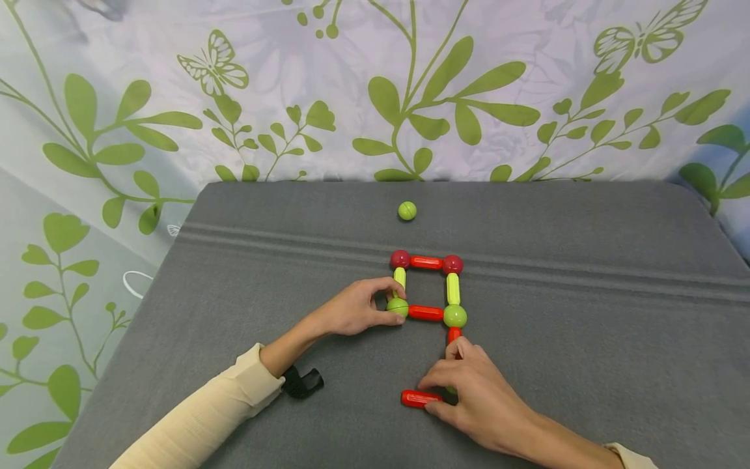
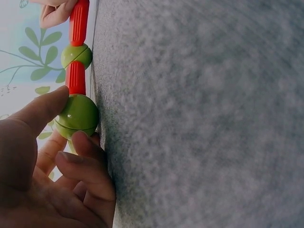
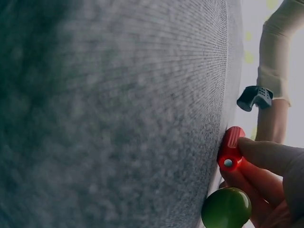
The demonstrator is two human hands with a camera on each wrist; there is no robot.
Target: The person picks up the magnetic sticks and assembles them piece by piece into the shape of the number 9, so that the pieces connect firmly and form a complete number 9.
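Note:
A square of magnetic rods and balls lies on the grey surface. Red balls point(image 1: 452, 264) mark its far corners and green balls its near ones. With thumb and fingers, my left hand point(image 1: 357, 306) holds the near-left green ball point(image 2: 78, 114), which joins a red rod point(image 1: 426, 313). From the near-right green ball point(image 1: 455, 316) another red rod point(image 1: 454, 335) runs toward me, partly hidden by my right hand point(image 1: 477, 387). That hand pinches a loose red rod point(image 1: 417, 398) between thumb and fingers. Beside it is a green ball point(image 3: 226, 209), mostly covered by the hand in the head view.
A single green ball point(image 1: 407, 210) lies beyond the square. Leaf-patterned cloth point(image 1: 281, 78) hangs behind the grey table point(image 1: 586, 365). A black wrist device point(image 1: 302, 382) sits at my left cuff. Yellow-green rods point(image 1: 453, 288) form the square's sides.

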